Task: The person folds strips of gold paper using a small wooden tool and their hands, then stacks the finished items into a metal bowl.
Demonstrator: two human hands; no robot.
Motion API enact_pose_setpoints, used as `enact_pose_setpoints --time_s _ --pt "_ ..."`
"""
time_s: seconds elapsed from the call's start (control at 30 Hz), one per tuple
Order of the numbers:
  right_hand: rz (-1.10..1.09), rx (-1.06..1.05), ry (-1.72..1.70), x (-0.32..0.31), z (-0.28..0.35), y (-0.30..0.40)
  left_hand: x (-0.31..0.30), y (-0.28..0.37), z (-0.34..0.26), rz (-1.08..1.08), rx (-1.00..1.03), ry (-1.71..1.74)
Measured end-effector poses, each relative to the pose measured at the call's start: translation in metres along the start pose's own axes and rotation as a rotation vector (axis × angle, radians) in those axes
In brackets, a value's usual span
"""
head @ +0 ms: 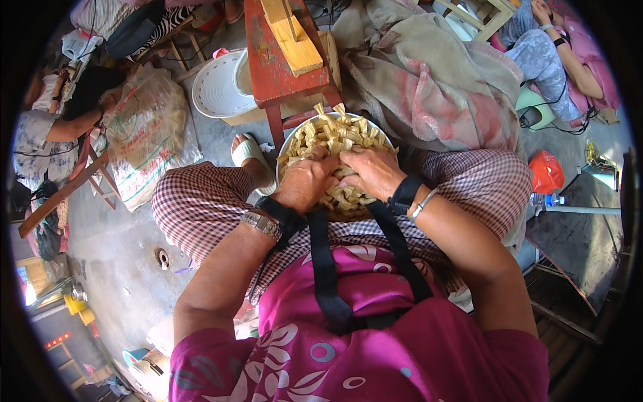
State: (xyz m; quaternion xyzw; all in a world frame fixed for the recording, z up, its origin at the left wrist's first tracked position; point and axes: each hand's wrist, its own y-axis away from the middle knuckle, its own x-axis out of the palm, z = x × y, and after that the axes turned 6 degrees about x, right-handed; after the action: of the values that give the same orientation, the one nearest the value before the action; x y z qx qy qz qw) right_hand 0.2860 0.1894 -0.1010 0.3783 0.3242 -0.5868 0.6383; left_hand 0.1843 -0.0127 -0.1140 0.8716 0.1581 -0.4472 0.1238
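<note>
A round white-rimmed basin [284,145] rests at my lap, heaped with knotted, pale-yellow strip bundles [326,131] of a material I cannot settle. My left hand [310,180] reaches into the near left of the heap, its fingers curled and partly hidden. Close beside it, my right hand [372,170] bends down among the same bundles. Both hands touch the pieces, but whether either one grips a bundle is hidden. Dark bands circle both wrists, with a metal watch [261,224] on the left and a bangle [425,203] on the right.
Beyond the basin stands a red wooden bench [291,83] with a wooden block and metal rod [291,37]. A white round tray [216,85] and a plastic sack [145,135] lie left. A blanket [427,75] is heaped right. Other people sit at both far sides.
</note>
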Motion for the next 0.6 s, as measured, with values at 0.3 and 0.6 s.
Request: enact_pose_setpoints --time_s 0.3,0.6 --pt "0.138 0.012 0.008 0.015 0.014 0.023 0.022 0.030 -0.009 0.028 0.119 0.035" --pt "0.184 0.033 0.113 0.048 0.015 0.034 0.054 0.037 -0.010 0.082 0.079 -0.259"
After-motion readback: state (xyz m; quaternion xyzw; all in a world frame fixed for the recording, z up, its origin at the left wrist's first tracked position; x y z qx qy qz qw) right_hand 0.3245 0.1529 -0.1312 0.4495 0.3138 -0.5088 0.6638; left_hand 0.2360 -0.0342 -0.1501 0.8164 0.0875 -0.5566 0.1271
